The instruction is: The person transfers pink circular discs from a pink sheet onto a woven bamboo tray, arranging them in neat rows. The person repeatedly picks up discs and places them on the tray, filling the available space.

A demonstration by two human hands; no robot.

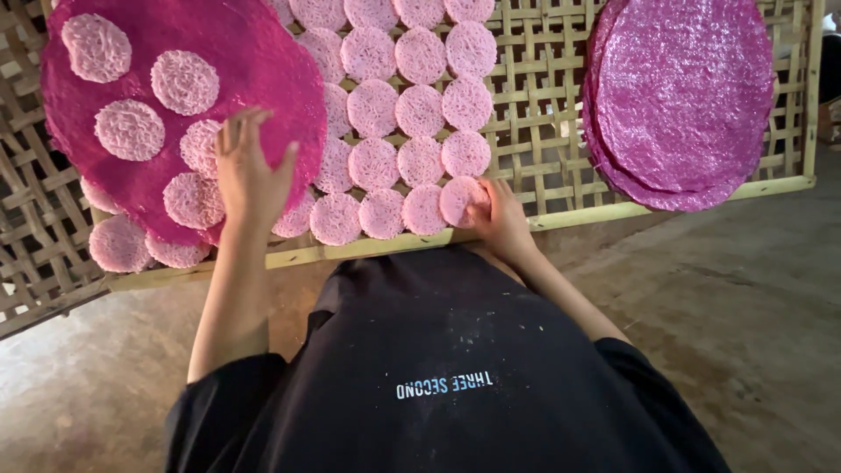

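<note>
Your left hand point(250, 171) lies with fingers spread on the large dark-pink sheet point(254, 61), which carries small pale discs. Your right hand point(495, 215) pinches the edge of one small pink disc point(457, 198), the last in the bottom row on the woven bamboo rack point(543, 131). A stack of magenta sheets point(683, 96) lies to the right.

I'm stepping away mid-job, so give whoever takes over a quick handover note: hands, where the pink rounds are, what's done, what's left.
Left hand: flat on the large dark pink sheet, fingers spread beside its loose rounds.
Right hand: fingers pinching a small pink round at the end of the front row.
Done: rows of small rounds cover the middle of the bamboo rack.
Left: rounds remaining on the sheet; stack of large sheets at right, uncut.
</note>
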